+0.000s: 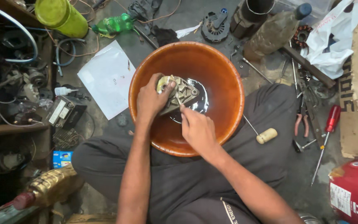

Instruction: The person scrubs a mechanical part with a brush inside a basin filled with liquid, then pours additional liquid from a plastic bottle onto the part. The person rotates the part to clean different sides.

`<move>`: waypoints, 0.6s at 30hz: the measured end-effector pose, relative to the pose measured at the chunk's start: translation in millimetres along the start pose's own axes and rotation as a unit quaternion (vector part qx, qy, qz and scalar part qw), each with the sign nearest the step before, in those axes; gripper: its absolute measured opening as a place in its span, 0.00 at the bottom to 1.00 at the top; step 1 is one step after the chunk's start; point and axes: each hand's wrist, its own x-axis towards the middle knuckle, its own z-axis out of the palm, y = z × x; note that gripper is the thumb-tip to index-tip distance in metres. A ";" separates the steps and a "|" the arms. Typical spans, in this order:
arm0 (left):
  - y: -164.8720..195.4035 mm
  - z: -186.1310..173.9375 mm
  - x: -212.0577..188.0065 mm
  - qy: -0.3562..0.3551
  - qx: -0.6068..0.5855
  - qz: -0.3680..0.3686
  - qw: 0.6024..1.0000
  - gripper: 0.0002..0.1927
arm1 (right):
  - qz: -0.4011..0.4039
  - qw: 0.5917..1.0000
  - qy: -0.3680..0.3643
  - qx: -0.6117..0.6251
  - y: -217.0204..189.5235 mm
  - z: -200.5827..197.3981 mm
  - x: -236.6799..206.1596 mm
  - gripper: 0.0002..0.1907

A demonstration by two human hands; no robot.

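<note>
A grey metal housing (178, 94), ribbed and cast, lay tilted inside an orange-brown bowl (224, 74), partly over a shallow pool of dark liquid (199, 99) at the bowl's bottom. The left hand (151, 99) gripped the housing from its left side, the thumb pressed on top and the fingers curled round the far edge; the underside of the housing and those fingertips were hidden. The right hand (197, 129) came in from the near rim, its fingers (183, 109) pressed together against the housing's lower edge; whether they pinched a small tool could not be made out. Inside the bowl, open room remained to the right of and beyond both hands, up to the curved wall; the near wall was covered by the forearms. The bowl rested between the person's knees on the floor, its near rim cut off from view by the right wrist. Just right of the right hand, outside the rim, lay a wooden-handled awl (265, 135); further right lay pliers (300, 120) and a red-handled screwdriver (328, 132). Left of the left hand, a white sheet of paper (106, 79) lay flat on the floor, near the bowl. Beyond it stood a yellow-green container (62, 15) and a green bottle (112, 24), amid cluttered parts too dark to identify.
</note>
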 end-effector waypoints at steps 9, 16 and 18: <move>-4.2 2.3 7.5 0.056 -0.018 0.046 0.997 0.27 | 0.062 0.996 -0.041 -0.045 -5.7 -34.0 2.7 0.14; -3.5 9.0 8.6 0.067 -0.003 0.083 0.994 0.20 | 0.161 0.959 -0.133 -0.191 14.9 -73.9 11.2 0.13; -4.4 8.4 9.4 0.058 0.001 0.052 0.997 0.17 | 0.160 0.968 -0.084 -0.176 26.8 -74.6 10.5 0.12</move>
